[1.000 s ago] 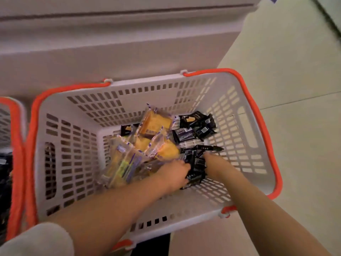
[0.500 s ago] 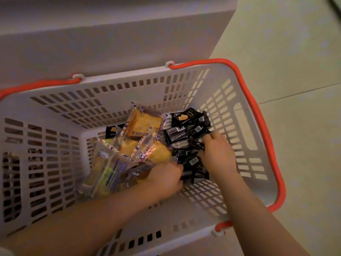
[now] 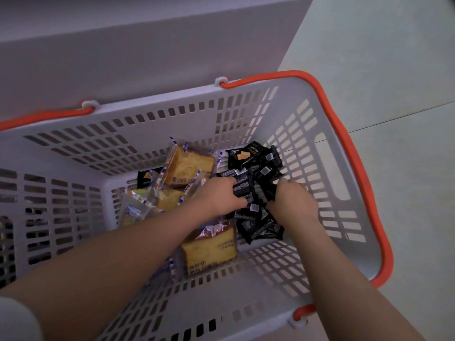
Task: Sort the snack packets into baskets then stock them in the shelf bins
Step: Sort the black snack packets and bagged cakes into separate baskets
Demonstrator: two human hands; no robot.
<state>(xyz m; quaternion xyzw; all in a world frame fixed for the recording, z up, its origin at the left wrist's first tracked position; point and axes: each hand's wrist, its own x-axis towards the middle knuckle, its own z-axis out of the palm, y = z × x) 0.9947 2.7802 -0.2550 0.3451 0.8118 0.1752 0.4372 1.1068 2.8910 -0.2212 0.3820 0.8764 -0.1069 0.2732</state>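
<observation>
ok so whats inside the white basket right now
The white basket holds clear-wrapped yellow cake packets on the left and small black packets on the right. The left hand grips a black packet; the right hand digs among them. Anything beneath the hands and pile is hidden.

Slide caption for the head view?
Both hands, left hand and right hand, gather black snack packets inside white basket.

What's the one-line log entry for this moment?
phase: sorting | left hand: grips black packets | right hand: grips black packets | yellow cake packets: loose in basket
</observation>
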